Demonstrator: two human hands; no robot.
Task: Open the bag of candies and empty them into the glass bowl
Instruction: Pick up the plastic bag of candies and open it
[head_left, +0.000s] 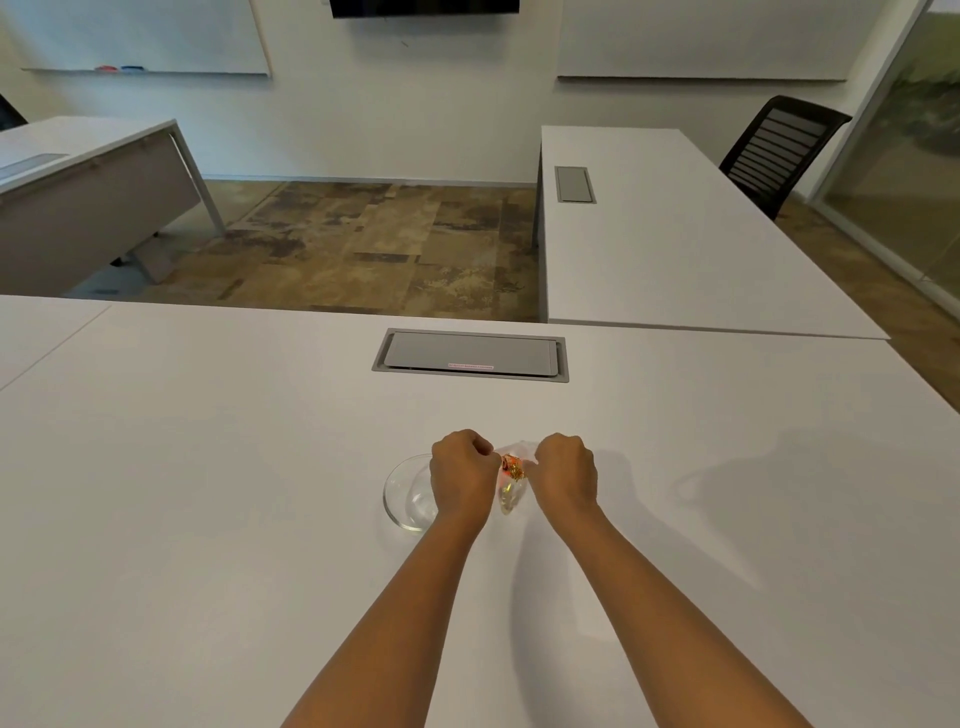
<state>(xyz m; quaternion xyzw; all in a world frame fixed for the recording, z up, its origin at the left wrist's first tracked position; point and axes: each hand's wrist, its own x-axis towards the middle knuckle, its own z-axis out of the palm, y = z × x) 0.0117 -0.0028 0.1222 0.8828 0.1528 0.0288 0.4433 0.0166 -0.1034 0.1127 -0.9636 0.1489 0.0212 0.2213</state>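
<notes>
Candy bag: clear thin plastic, between both fists above the white table, just right of the glass bowl. Left hand and right hand pinch its top edges. Probably light, floppy, slippery; grip near the seam.

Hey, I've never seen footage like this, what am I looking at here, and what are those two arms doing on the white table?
There is no machine here. A camera worn on a person's head looks down at their own bare arms. The left hand and right hand each pinch the top of a small clear bag holding red and gold candies, apparently pulling it open. A glass bowl, looking empty, sits on the white table partly under the left hand. Further back is a grey hatch.
</notes>
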